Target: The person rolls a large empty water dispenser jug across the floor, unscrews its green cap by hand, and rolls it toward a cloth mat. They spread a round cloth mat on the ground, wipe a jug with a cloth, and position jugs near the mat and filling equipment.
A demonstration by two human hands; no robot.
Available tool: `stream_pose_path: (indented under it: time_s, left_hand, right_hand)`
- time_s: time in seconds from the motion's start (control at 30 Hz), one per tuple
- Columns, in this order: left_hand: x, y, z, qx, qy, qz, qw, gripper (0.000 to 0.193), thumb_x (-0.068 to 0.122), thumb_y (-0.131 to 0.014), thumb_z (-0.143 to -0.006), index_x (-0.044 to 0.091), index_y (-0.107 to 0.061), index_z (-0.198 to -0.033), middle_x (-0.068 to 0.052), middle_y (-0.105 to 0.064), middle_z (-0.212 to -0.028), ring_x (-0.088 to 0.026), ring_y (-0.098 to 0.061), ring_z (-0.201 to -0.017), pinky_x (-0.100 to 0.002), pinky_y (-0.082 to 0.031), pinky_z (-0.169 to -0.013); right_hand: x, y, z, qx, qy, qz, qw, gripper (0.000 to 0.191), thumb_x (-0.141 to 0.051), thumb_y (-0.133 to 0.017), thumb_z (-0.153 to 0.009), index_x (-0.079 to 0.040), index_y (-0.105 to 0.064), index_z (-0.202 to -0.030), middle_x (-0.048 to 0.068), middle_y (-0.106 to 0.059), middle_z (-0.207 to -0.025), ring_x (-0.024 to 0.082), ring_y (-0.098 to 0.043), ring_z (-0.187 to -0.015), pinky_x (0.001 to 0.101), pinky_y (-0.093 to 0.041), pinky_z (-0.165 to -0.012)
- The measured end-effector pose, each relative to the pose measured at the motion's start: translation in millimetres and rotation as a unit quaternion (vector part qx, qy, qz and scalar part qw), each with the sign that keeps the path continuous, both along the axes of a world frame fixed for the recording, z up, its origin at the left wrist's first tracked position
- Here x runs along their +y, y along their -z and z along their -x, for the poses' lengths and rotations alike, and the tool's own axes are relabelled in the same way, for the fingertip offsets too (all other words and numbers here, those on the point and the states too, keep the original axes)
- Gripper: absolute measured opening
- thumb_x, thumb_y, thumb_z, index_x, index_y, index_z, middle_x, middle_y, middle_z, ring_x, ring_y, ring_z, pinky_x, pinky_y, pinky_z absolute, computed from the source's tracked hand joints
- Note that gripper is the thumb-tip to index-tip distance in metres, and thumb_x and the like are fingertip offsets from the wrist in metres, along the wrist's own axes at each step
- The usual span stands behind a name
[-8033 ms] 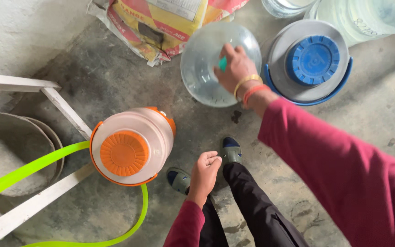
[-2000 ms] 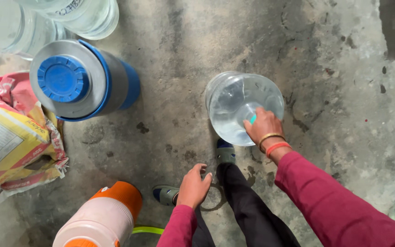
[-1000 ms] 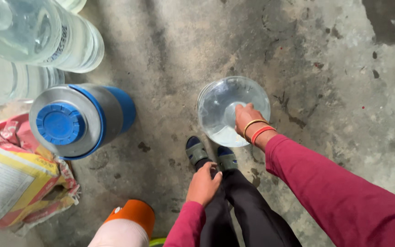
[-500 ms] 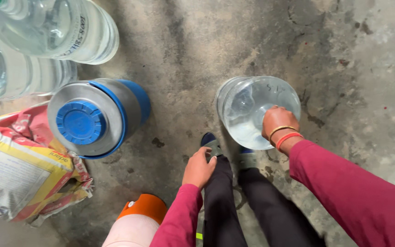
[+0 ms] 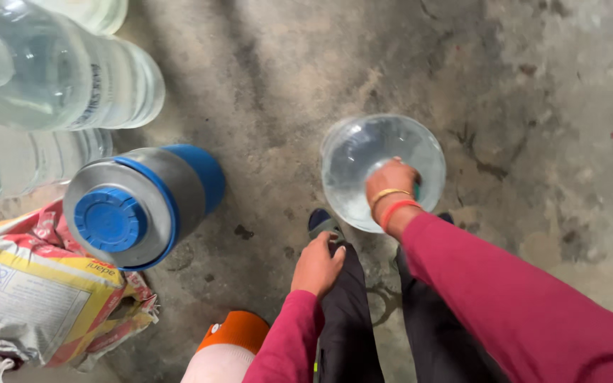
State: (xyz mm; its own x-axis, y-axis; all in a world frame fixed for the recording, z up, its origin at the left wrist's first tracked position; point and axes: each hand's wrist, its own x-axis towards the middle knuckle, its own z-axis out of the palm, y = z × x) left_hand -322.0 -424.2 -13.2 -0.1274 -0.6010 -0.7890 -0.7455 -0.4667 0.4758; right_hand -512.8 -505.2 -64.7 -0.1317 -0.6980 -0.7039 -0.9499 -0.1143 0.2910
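A large clear water jug (image 5: 363, 163) hangs just above the grey concrete floor, in front of my feet. My right hand (image 5: 390, 183) is closed over its neck and its green cap; two bangles ring that wrist. My left hand (image 5: 317, 266) hangs loosely curled beside my left leg, holding nothing. Both sleeves are dark pink and my trousers are black.
A steel and blue insulated water container (image 5: 140, 206) stands to the left. More clear jugs (image 5: 58, 78) lie at the upper left. A printed sack (image 5: 44, 305) lies at the lower left. An orange and white container (image 5: 228, 347) sits at the bottom edge. A shoe (image 5: 323, 222) shows.
Over the earlier frames I have carried the clear jug away from the sack and containers across the floor. The orange and white container has slipped toward the bottom of the view.
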Motion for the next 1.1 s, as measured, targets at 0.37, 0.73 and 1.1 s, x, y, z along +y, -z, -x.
stream_pose_path:
  time_s: [0.37,0.73,1.1]
  left_hand:
    - [24,-26,84,0.047,0.050,0.001,0.998,0.036,0.024,-0.069,-0.086,0.006,-0.067,-0.117,-0.017,-0.077,-0.109,-0.032,-0.074,-0.105,-0.042,-0.056,-0.092]
    - [48,-14,107,0.008,0.105,-0.020,0.994,0.040,0.024,-0.069,-0.088,0.006,-0.066,-0.123,-0.017,-0.077,-0.110,-0.032,-0.074,-0.106,-0.040,-0.056,-0.092]
    - [26,-19,124,0.034,0.111,0.009,0.993,0.037,0.024,-0.068,-0.089,0.005,-0.067,-0.121,-0.015,-0.076,-0.112,-0.031,-0.074,-0.106,-0.039,-0.057,-0.090]
  right_hand:
    - [22,-17,4,0.003,0.011,-0.006,1.000,0.057,-0.019,-0.050,-0.100,0.009,-0.046,-0.149,0.026,-0.068,-0.113,0.043,-0.068,-0.091,0.0564,-0.057,-0.065]
    - [137,-10,46,-0.009,0.177,0.015,0.984,0.059,-0.019,-0.044,-0.099,-0.003,-0.034,-0.155,0.034,-0.065,-0.105,0.043,-0.069,-0.075,0.0543,-0.058,-0.053]
    - [169,-32,113,-0.154,0.357,-0.012,0.921,0.086,-0.016,-0.066,-0.088,0.020,-0.022,-0.153,0.033,-0.067,-0.108,0.039,-0.072,-0.096,0.0441,-0.061,-0.081]
